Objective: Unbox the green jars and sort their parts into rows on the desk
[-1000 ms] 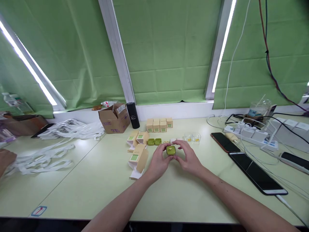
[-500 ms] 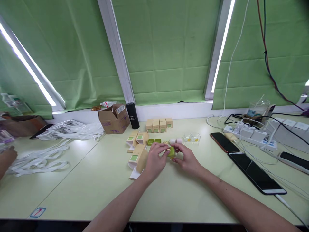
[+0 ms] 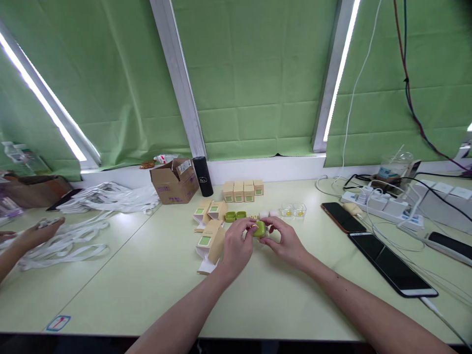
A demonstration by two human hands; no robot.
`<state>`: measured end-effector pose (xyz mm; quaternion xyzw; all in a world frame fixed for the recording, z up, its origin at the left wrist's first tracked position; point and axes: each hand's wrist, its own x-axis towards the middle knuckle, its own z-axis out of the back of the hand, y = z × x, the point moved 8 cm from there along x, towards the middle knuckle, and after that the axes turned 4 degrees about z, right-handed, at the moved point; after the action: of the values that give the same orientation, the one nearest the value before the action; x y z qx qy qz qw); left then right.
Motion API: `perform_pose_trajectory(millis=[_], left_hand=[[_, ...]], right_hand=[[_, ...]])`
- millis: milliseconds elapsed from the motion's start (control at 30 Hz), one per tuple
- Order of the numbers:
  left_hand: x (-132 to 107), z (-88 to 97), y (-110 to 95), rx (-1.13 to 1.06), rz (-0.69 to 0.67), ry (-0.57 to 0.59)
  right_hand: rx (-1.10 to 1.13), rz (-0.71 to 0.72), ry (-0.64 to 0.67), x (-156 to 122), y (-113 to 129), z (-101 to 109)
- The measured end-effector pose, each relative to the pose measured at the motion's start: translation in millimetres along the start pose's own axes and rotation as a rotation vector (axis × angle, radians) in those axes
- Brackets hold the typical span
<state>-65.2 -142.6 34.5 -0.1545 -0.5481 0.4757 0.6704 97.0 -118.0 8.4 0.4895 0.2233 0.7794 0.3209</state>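
Green case (image 3: 260, 229) pinched between my left hand (image 3: 236, 246) and right hand (image 3: 287, 243), fingertips on opposite sides, apparently to steady it. Held just right of the open carton (image 3: 211, 241).

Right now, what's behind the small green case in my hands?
Behind the green case sit two green trays, white caps, two clear cups and a row of tan boxes. Your left hand and right hand hide its underside.

A small green case (image 3: 259, 229) pinched between both hands' fingers (image 3: 246, 225).
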Motion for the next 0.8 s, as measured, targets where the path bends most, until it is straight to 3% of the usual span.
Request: perform_pose_trajectory(millis=[167,300,500,667,800], left_hand=[[6,14.3,9,-0.137,0.096,-0.115],[13,20.3,33,-0.382,0.291,-0.214],[11,1.4,62,-0.612,0.543,-0.141],[8,-6.6,69,-0.729,0.595,-0.112],[6,-11.2,72,-0.785,0.643,-0.084]], right_hand=[[-0.005,-0.016,-0.028,-1,-12,4],[0.033,0.007,-0.111,1,-12,16],[-0.002,0.111,-0.218,2,10,32],[-0.066,0.136,-0.211,3,14,36],[-0.129,0.072,-0.211,10,7,50]])
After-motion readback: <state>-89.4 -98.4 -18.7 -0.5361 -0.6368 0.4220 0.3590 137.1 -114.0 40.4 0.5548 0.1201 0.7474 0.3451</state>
